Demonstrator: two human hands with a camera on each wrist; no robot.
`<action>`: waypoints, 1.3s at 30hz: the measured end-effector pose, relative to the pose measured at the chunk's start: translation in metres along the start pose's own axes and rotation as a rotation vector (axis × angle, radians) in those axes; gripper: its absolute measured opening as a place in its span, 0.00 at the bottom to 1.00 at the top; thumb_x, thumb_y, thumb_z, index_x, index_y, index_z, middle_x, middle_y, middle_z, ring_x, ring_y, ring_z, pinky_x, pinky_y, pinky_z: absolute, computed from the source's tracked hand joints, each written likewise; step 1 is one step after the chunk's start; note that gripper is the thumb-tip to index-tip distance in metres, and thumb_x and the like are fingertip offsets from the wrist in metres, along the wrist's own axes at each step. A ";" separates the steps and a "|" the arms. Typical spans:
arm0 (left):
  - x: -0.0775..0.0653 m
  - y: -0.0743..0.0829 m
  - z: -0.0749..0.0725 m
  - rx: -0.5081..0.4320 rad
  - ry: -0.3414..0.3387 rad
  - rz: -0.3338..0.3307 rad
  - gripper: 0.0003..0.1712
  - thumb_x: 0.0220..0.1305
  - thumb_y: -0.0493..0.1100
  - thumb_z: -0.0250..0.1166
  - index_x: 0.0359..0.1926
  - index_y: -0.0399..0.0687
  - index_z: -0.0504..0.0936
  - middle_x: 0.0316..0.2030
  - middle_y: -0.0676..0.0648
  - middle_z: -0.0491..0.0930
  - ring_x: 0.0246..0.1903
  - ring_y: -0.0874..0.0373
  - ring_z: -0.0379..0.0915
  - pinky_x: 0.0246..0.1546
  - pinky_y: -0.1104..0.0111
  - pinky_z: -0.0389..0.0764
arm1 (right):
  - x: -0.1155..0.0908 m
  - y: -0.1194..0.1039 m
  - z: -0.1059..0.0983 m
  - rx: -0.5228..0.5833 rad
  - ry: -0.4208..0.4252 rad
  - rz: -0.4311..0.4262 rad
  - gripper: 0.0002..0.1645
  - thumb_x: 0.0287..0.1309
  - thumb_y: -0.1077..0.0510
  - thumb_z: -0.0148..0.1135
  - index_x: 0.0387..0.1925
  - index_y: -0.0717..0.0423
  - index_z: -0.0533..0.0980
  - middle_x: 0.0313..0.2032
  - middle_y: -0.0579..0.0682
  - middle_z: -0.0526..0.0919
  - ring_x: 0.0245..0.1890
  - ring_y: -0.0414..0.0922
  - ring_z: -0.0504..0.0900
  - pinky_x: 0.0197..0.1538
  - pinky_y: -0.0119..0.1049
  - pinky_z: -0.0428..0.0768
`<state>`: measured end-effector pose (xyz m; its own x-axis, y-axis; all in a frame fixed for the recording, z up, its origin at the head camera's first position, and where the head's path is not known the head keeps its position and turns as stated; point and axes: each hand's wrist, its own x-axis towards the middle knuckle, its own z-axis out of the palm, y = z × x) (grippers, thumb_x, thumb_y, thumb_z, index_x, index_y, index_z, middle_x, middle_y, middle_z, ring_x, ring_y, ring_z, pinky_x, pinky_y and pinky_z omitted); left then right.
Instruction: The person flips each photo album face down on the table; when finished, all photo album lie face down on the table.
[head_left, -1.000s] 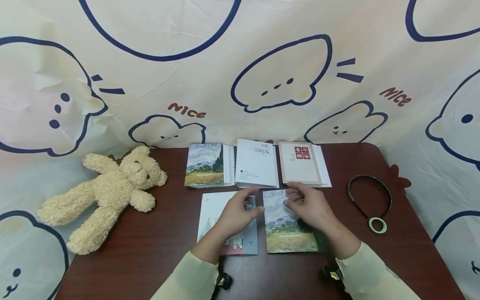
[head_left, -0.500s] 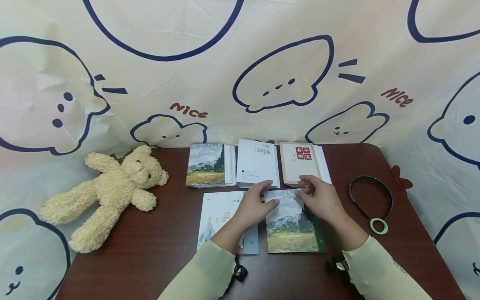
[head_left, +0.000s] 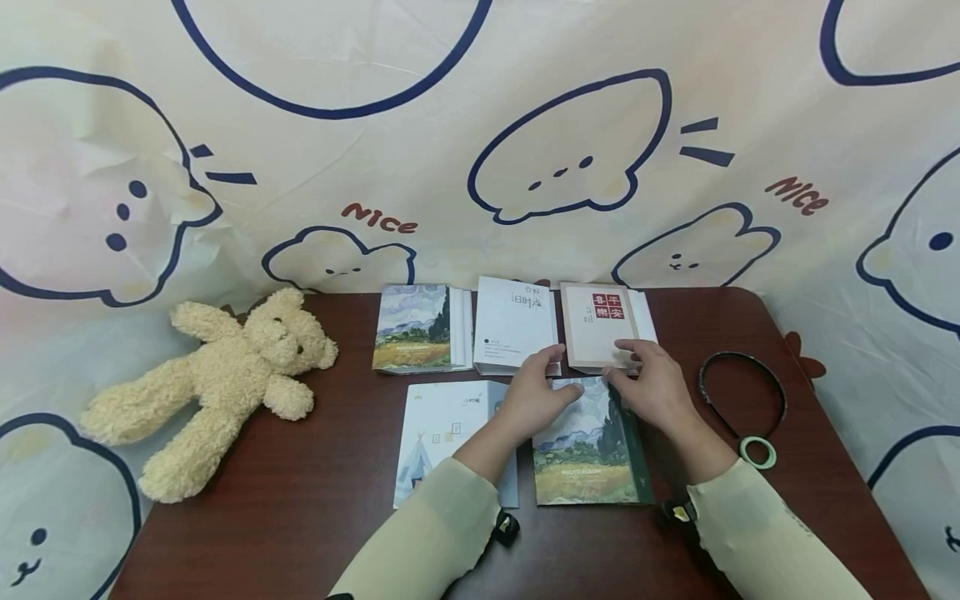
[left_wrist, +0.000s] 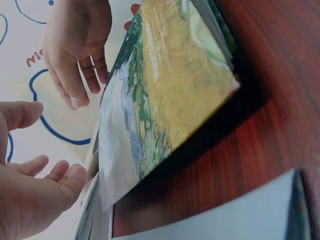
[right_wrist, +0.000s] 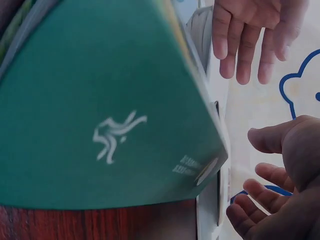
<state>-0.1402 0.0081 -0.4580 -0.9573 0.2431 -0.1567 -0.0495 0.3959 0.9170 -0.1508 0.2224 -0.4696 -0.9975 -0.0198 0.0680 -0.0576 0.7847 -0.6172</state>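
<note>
A photo album with a painted landscape cover (head_left: pixel 585 467) and a green side stands at the front right of the group. My left hand (head_left: pixel 536 392) is over its upper left corner, thumb and fingers spread. At its upper right corner is my right hand (head_left: pixel 656 383), fingers loosely bent. Neither hand holds anything. In the left wrist view the yellow field of the cover (left_wrist: pixel 175 75) faces up beside both hands. The album's green side (right_wrist: pixel 115 100) fills much of the right wrist view, with the right hand (right_wrist: pixel 285 180) apart from it.
To the left is a white and blue album with a tent drawing (head_left: pixel 442 433). Behind are another landscape album (head_left: pixel 412 329), a white album (head_left: pixel 513 325) and a beige one with red characters (head_left: pixel 592 333). A teddy bear (head_left: pixel 225 383) lies left; a cord with a pale green ring (head_left: pixel 757 452) lies right.
Both hands have shifted right and a little away from the body. The left hand has gone from above the tent album to the landscape album's upper left corner. The albums look unmoved.
</note>
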 end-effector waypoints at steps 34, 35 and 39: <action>0.036 0.002 0.015 -0.115 -0.068 -0.100 0.47 0.65 0.45 0.70 0.80 0.43 0.59 0.73 0.42 0.69 0.69 0.49 0.70 0.69 0.57 0.70 | 0.038 0.037 0.003 -0.064 -0.184 0.135 0.53 0.68 0.41 0.65 0.78 0.69 0.55 0.74 0.73 0.60 0.72 0.70 0.62 0.70 0.67 0.64; 0.037 0.001 0.016 -0.118 -0.068 -0.100 0.48 0.65 0.45 0.70 0.80 0.43 0.58 0.73 0.42 0.69 0.69 0.49 0.70 0.69 0.57 0.70 | 0.039 0.038 0.003 -0.062 -0.187 0.133 0.53 0.68 0.40 0.65 0.78 0.69 0.55 0.74 0.73 0.59 0.72 0.70 0.62 0.69 0.67 0.64; 0.039 -0.001 0.017 -0.146 -0.072 -0.091 0.49 0.64 0.45 0.71 0.80 0.42 0.58 0.72 0.42 0.70 0.69 0.50 0.70 0.69 0.58 0.71 | 0.039 0.039 0.001 -0.057 -0.196 0.133 0.54 0.67 0.39 0.65 0.78 0.68 0.54 0.75 0.72 0.58 0.73 0.70 0.61 0.70 0.68 0.64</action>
<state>-0.1727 0.0324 -0.4716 -0.9243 0.2772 -0.2625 -0.1809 0.2876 0.9405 -0.1917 0.2511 -0.4917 -0.9853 -0.0295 -0.1683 0.0718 0.8222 -0.5646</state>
